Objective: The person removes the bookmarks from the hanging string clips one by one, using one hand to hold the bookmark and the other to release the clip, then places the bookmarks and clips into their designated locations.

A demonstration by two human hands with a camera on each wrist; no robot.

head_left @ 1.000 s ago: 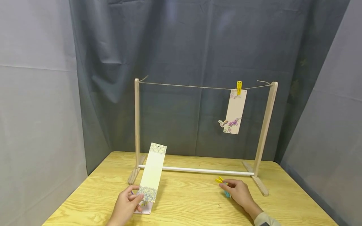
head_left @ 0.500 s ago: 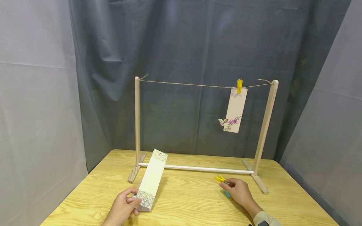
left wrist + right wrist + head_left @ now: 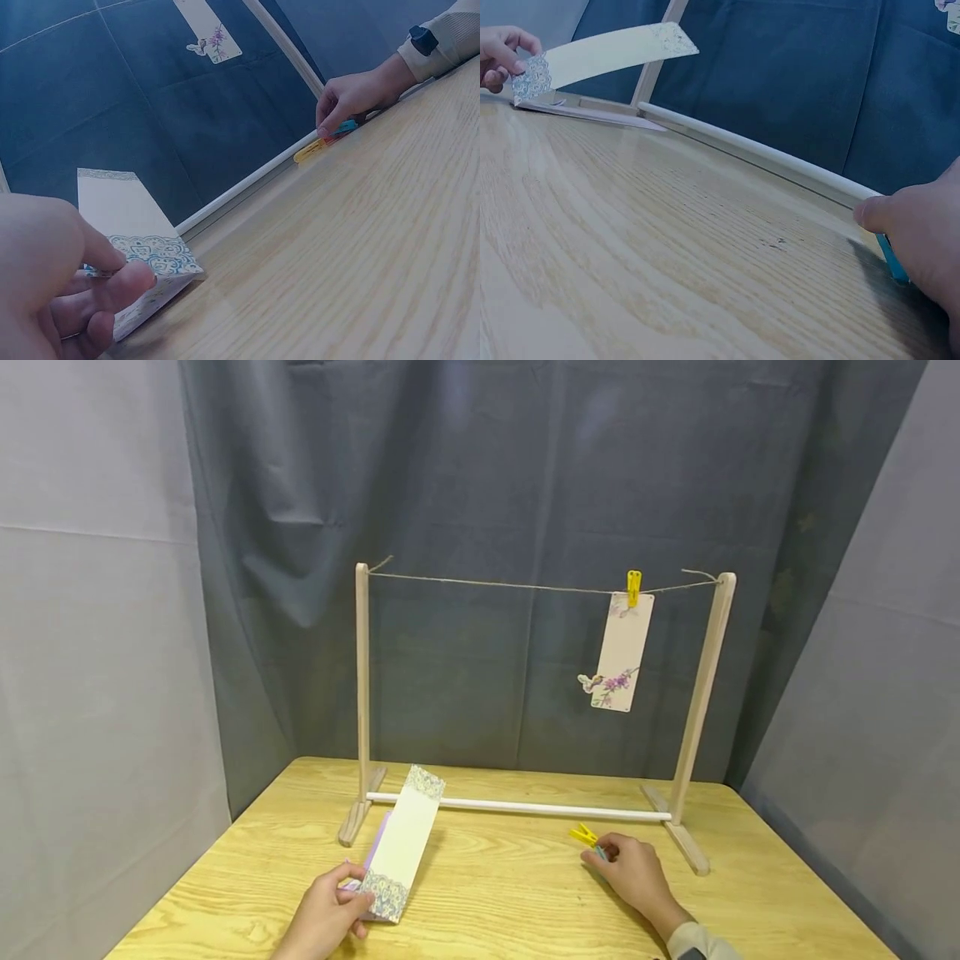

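Observation:
In the head view my left hand (image 3: 324, 910) pinches the near end of a cream bookmark (image 3: 405, 835) with blue lace-like bands at both ends. The bookmark slants up, its far end off the table. Beneath it lies another card with a purple edge (image 3: 377, 842), mostly hidden. My right hand (image 3: 636, 875) is low over the table, thumb and fingers curled about a teal clothespin (image 3: 346, 127). Beside its fingertips lie a yellow clothespin (image 3: 583, 835) and a red one (image 3: 334, 139), the red one partly covered. Most of the teal clothespin is hidden in the head view.
A wooden stand with a left post (image 3: 363, 685), a right post (image 3: 703, 693) and a white bottom bar (image 3: 525, 808) stands at the back. From its string (image 3: 487, 582) hangs a floral bookmark (image 3: 621, 652) under a yellow clothespin (image 3: 633, 588). Grey curtains (image 3: 457, 460) surround the table (image 3: 480, 893).
The held bookmark's far end has dropped, and more of the purple-edged card shows at its left. My right hand has barely moved; less of the teal clothespin shows below it.

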